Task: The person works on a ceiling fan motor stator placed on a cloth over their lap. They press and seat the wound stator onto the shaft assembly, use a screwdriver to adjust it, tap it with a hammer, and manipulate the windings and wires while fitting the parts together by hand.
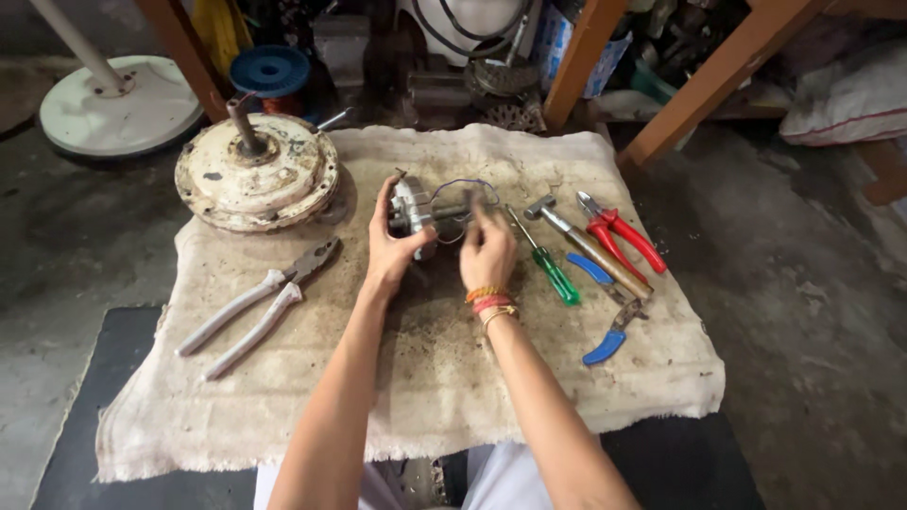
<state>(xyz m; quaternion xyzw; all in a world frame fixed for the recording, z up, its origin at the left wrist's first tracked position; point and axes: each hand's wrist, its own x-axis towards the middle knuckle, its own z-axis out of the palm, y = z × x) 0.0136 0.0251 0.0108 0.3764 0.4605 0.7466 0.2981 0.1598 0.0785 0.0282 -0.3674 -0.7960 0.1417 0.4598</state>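
Hands are working over a dirty beige cloth (pixel 425 378) spread on the floor, w/ both forearms reaching in from the bottom edge. Left hand (pixel 395 247) is gripping a small grey metal motor part (pixel 413 212), thumb and fingers closed around its body, holding it just above the cloth's middle. Right hand (pixel 487 247) is pinching thin wire (pixel 463 186) coming off that part, fingertips closed on it; the wire is looping up in a purple-ish arc behind the fingers. Orange and red bangles (pixel 489 300) are sitting on the right wrist. Left of the hands, near but apart, white-handled pliers (pixel 255 307) are lying diagonally on the cloth, jaws pointing up-right. At the cloth's top-left corner a round, chipped cream-coloured fan motor housing (pixel 257 172) is resting w/ its shaft sticking up. Right of the hands: a green-handled screwdriver (pixel 546 260) lying just beside the right hand, then a wooden-handled hammer (pixel 586 244), red-handled cutters (pixel 619 234) and blue-handled pliers (pixel 605 307), all close together, some overlapping. Beyond the cloth, a blue spool of copper wire (pixel 270 76) is standing behind the housing, and a white round fan base (pixel 118 102) is sitting on the concrete floor at top left. Wooden legs (pixel 699 80) are slanting across the top right, w/ cluttered parts behind them, too dim to tell apart.
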